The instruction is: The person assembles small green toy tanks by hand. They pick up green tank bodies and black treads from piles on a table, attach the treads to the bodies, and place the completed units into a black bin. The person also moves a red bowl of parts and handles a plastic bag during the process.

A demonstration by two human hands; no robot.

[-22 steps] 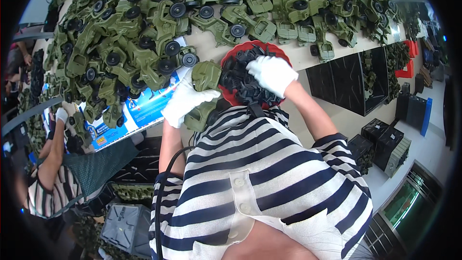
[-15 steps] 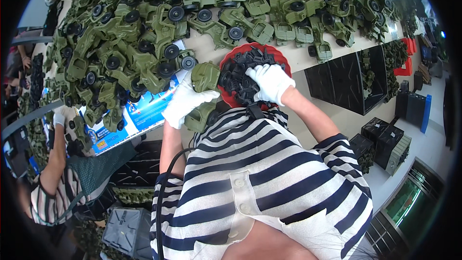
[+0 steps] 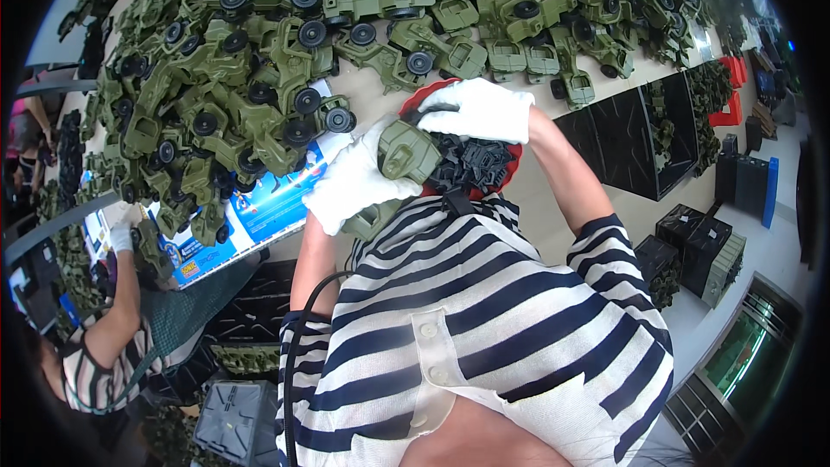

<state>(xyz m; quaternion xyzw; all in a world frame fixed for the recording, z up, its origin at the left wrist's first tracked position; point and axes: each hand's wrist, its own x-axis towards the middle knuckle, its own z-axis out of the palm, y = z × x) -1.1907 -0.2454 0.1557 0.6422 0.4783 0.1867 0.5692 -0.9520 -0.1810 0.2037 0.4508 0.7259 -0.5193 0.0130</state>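
My white-gloved left hand point(image 3: 346, 188) grips an olive-green toy vehicle body point(image 3: 408, 154) in front of my chest, tilted over the left side of a red basin. Lower down, another green piece point(image 3: 370, 218) shows below that hand. Small black plastic parts point(image 3: 474, 164) fill the red basin point(image 3: 516, 158). Above the basin is my right hand point(image 3: 488, 111), also in a white glove, with its fingers bent down toward the toy body's upper end. Its fingertips look pressed together; whatever is between them is hidden.
A large heap of green toy vehicles point(image 3: 233, 78) with black wheels covers the far table. Blue printed cardboard point(image 3: 277, 203) lies under its near edge. A black crate point(image 3: 635, 134) stands right of the basin. At the left, a co-worker's gloved hand point(image 3: 121, 238) is beside other toys.
My right hand has lifted out of the black parts and moved up and left to the toy body. My left hand has brought the body right, over the basin's edge.
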